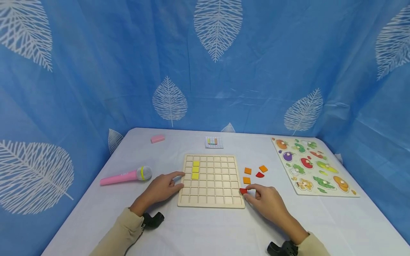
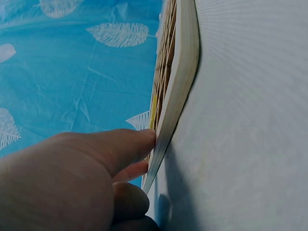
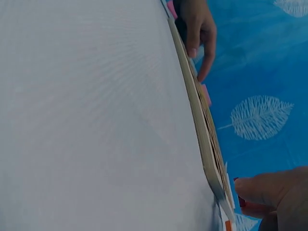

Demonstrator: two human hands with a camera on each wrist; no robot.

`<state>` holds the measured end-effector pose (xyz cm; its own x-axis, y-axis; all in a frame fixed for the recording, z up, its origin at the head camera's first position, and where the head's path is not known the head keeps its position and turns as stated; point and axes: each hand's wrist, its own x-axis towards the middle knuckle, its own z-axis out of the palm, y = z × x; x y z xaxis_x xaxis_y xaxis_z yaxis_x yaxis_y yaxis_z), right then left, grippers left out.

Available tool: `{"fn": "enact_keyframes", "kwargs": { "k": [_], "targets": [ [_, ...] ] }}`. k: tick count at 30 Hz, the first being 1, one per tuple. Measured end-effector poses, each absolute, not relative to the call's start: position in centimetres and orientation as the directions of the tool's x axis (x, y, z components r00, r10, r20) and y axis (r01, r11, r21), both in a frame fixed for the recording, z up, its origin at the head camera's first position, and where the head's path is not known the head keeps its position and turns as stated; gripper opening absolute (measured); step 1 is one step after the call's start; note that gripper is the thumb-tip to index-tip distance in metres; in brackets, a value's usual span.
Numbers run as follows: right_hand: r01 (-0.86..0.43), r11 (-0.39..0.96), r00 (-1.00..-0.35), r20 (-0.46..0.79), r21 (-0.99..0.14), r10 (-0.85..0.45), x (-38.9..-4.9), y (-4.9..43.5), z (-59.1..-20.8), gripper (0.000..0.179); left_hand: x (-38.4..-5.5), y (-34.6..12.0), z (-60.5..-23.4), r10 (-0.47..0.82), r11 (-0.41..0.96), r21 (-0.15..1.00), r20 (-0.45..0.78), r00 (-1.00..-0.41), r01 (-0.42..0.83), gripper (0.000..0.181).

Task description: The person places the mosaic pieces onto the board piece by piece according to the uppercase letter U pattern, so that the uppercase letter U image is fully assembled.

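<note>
Far left on the white table (image 1: 80, 231), a pink mic (image 1: 126, 177) lies on its side, grey head pointing towards the left hand (image 1: 161, 187). Beyond it, nearer the back edge, sits a small pink block (image 1: 158, 138).

Now the left hand itself, coming in from a tan sleeve (image 1: 121, 231): thumb and forefinger reach out loosely, a gap between them, tips at the left edge of the wooden board (image 1: 211, 199). It has hold of nothing; the left wrist view shows a fingertip right against that edge, with other fingers bent below.

The board lies flat in the middle, ruled into squares. Three yellow tiles (image 1: 195, 169) stand in a line, one behind another, in the second column from the left, a bare square above them. Past the board's far edge, a little card (image 1: 214, 142) with a coloured pattern lies on the table.

Over to the right hand (image 1: 267, 202), and here's the grip: thumb and forefinger nearly together, pinching a red piece (image 1: 243, 191) at the board's right edge, close to the near corner. Whether the piece touches the wood, I can't tell.

Just beyond that hand, three orange tiles (image 1: 246, 180) lie scattered, with a loose red wedge (image 1: 259, 175) among them. Furthest right, a puzzle (image 1: 307, 192) covered in vegetable pictures lies at a slant.
</note>
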<state>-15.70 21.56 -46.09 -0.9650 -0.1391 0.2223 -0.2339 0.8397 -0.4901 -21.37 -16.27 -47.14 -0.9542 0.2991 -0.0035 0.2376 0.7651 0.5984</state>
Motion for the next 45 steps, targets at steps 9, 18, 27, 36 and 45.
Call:
{"fn": "enact_keyframes", "kwargs": {
  "k": [9,18,27,36,45],
  "targets": [
    [-0.333,0.785,-0.942,0.217,-0.522,-0.256,-17.4,17.7,-46.3,0.018,-21.3,-16.3,-47.2,0.310,0.756,0.607,-0.001,-0.951,0.246,0.044],
    [-0.411,0.718,-0.912,0.245,-0.562,-0.330,-18.6,12.8,-46.8,0.017,-21.3,-16.2,-47.2,0.309,0.758,0.605,-0.004,-0.951,0.243,0.044],
    [-0.449,0.685,-0.892,0.250,-0.574,-0.376,-20.0,9.3,-46.8,0.016,-21.5,-16.3,-47.0,0.318,0.762,0.597,-0.007,-0.948,0.251,0.044],
    [-0.435,0.712,-0.900,0.240,-0.551,-0.364,-21.0,7.4,-47.0,0.021,-21.7,-16.5,-47.1,0.317,0.767,0.591,-0.012,-0.948,0.249,0.044],
    [-0.438,0.747,-0.898,0.282,-0.501,-0.337,-21.2,6.6,-47.3,0.021,-21.8,-16.6,-47.0,0.323,0.767,0.585,0.001,-0.946,0.262,0.045]
  ]
}}
